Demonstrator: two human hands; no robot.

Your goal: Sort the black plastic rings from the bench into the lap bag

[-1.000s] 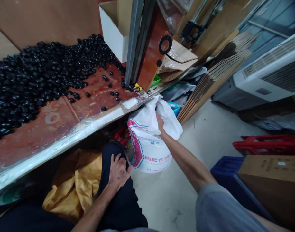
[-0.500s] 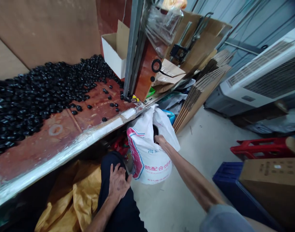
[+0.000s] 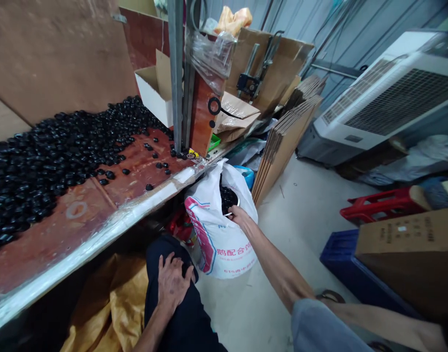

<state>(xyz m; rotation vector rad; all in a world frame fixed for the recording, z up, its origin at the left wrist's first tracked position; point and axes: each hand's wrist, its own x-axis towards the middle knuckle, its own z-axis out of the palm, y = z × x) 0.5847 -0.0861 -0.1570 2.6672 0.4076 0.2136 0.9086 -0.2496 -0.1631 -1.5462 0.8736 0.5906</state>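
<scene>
A white woven sack (image 3: 212,234) with pink and blue print stands open on the floor below the table edge. In its mouth are black plastic caps (image 3: 228,198), heaped in a container whose pale rim (image 3: 238,199) shows in part. My right hand (image 3: 237,215) reaches into the sack's mouth, its fingers closed at that rim; the fingertips are partly hidden. My left hand (image 3: 174,283) rests on my dark-trousered knee (image 3: 165,249), fingers spread, holding nothing.
A large heap of black caps (image 3: 55,156) covers the reddish table (image 3: 84,195). Beyond are a metal post (image 3: 177,83), a white carton (image 3: 154,98) and flattened cardboard (image 3: 282,142). At right stand an air cooler (image 3: 385,98), red stool (image 3: 381,204), blue crate (image 3: 341,254) and brown box (image 3: 410,234).
Black caps now show in the container at the sack's mouth, where mostly a dark hollow showed before. My right hand stays at the opening; the view has shifted right. My left hand stays on my knee.
</scene>
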